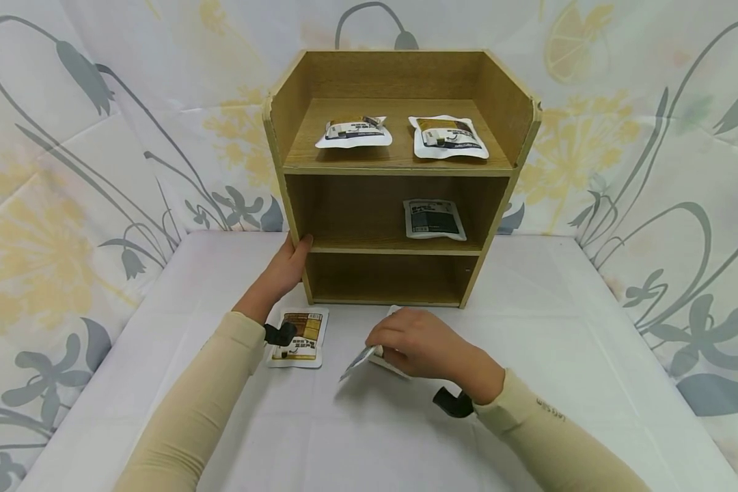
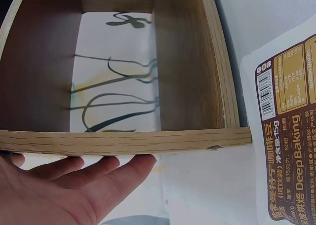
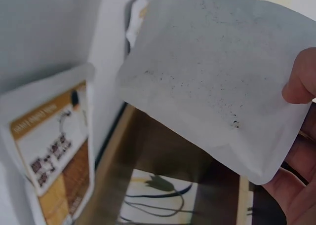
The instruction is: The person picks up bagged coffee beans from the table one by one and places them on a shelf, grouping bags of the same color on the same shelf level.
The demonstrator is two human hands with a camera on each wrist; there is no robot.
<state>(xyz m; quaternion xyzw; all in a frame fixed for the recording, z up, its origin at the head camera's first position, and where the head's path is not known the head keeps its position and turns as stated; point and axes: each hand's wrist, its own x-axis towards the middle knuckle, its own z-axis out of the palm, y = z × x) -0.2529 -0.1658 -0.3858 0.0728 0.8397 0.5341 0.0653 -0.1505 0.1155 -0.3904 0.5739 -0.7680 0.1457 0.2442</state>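
Note:
My left hand (image 1: pixel 285 266) grips the left side panel of a small wooden shelf (image 1: pixel 381 251), fingers along the outer face and thumb at the front edge. My right hand (image 1: pixel 421 345) pinches the edge of a flat white packet (image 3: pixel 212 82), tilted above the table; its plain speckled back faces the right wrist camera. Under that hand a second packet (image 1: pixel 390 367) lies on the table, mostly covered. To its left lies a brown and yellow coffee bean packet (image 1: pixel 298 338), its barcode and "Deep Baking" print legible in the left wrist view.
Two brown and white packets, one left (image 1: pixel 354 132) and one right (image 1: pixel 449 137), lie on the top shelf. A dark green packet (image 1: pixel 434 220) lies on the right of the middle shelf. White cloth covers the table (image 1: pixel 529 314); a floral curtain (image 1: pixel 639 137) hangs behind.

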